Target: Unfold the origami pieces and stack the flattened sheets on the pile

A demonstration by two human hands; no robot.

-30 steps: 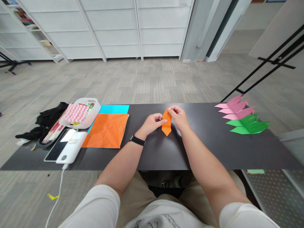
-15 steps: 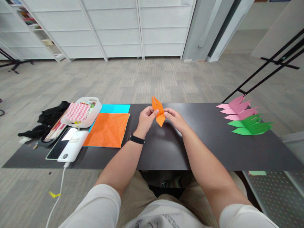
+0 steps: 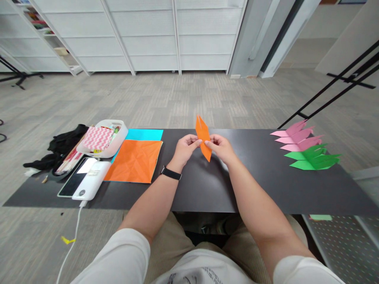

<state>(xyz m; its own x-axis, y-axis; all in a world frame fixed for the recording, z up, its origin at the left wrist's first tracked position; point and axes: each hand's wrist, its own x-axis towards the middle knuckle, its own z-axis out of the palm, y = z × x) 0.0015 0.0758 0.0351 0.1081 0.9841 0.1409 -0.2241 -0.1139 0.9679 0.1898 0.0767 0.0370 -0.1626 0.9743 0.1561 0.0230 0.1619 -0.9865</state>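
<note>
A folded orange paper piece (image 3: 203, 137), long and pointed at both ends, stands raised above the dark table (image 3: 260, 185). My left hand (image 3: 185, 149) pinches its left edge and my right hand (image 3: 221, 147) pinches its right edge, both with fingers closed on the paper. A black watch sits on my left wrist.
A creased orange sheet (image 3: 134, 161) lies over a blue sheet (image 3: 144, 134) to the left. Further left are a white tray (image 3: 104, 138) of patterned papers, a phone (image 3: 75, 181), a white power bank (image 3: 91, 180) and black cloth (image 3: 63, 144). Folded pink pieces (image 3: 296, 136) and green pieces (image 3: 314, 157) lie at the right.
The orange piece was lifted off the table and turned more upright; both hands shifted their pinch to its middle edges.
</note>
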